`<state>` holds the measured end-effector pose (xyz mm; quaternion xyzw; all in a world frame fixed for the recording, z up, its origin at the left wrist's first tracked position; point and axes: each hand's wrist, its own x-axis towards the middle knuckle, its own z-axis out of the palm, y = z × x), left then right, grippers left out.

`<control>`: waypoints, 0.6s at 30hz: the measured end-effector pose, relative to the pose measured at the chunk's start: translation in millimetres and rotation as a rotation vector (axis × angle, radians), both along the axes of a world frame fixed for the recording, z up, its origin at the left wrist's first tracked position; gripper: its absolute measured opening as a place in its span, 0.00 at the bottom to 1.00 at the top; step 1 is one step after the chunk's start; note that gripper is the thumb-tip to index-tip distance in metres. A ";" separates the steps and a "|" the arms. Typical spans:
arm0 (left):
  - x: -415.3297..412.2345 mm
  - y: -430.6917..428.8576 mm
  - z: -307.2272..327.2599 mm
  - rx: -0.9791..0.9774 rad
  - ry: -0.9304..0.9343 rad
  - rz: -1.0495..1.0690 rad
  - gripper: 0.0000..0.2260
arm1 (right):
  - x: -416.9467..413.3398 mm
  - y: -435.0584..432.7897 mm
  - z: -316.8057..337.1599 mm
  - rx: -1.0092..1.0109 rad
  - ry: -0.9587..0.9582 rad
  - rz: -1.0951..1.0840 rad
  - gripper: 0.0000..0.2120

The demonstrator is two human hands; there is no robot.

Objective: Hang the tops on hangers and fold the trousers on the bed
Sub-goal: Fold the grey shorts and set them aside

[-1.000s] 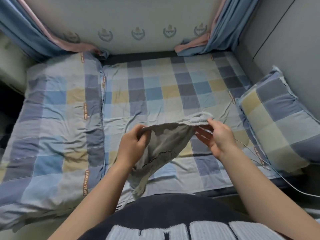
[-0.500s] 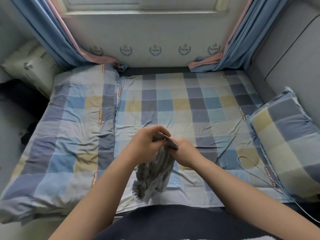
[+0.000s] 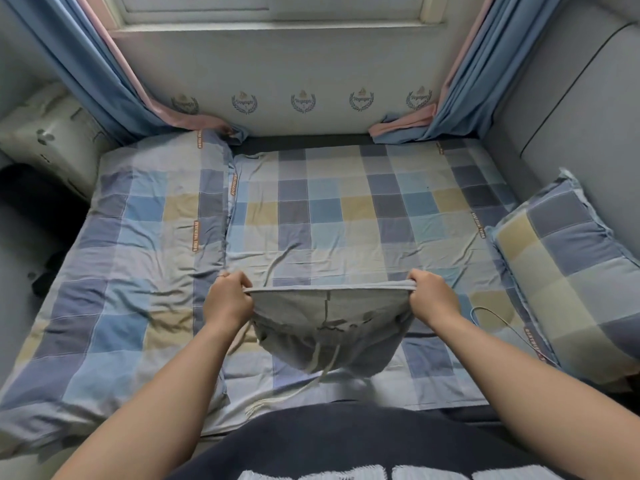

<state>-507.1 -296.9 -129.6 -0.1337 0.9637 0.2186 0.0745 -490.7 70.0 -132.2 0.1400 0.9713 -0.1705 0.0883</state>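
Grey trousers (image 3: pixel 329 327) with white drawstrings hang stretched by the waistband above the near part of the bed (image 3: pixel 346 216). My left hand (image 3: pixel 228 299) grips the waistband's left end and my right hand (image 3: pixel 433 299) grips its right end, so the band is pulled taut between them. The legs sag down toward my body, and the drawstrings trail onto the checked sheet. No tops or hangers are in view.
A folded checked quilt (image 3: pixel 138 271) covers the bed's left side. A checked pillow (image 3: pixel 568 282) lies at the right, with a thin white cable (image 3: pixel 498 317) beside it. Blue curtains (image 3: pixel 104 81) hang at both far corners below the window.
My hands, which were together bunching the trousers half a second ago, have moved apart and pulled the waistband straight. The view has tilted up toward the window.
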 end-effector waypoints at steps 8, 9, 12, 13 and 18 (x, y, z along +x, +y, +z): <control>12.4 -38.9 -38.6 0.115 -0.064 0.324 0.09 | 11.2 54.4 -15.8 -0.083 -0.065 -0.331 0.11; 13.4 -43.1 -41.2 0.151 -0.069 0.365 0.08 | 12.4 57.8 -17.6 -0.117 -0.050 -0.376 0.11; 14.7 -46.3 -46.4 0.305 -0.103 0.488 0.09 | 13.2 56.2 -23.9 -0.427 0.008 -0.624 0.13; 14.9 -44.4 -46.5 0.378 -0.111 0.538 0.11 | 11.7 50.6 -23.4 -0.630 0.008 -0.752 0.13; 9.7 -32.7 -42.4 0.792 -0.096 0.767 0.18 | -2.5 34.2 -11.1 -1.105 -0.098 -1.083 0.10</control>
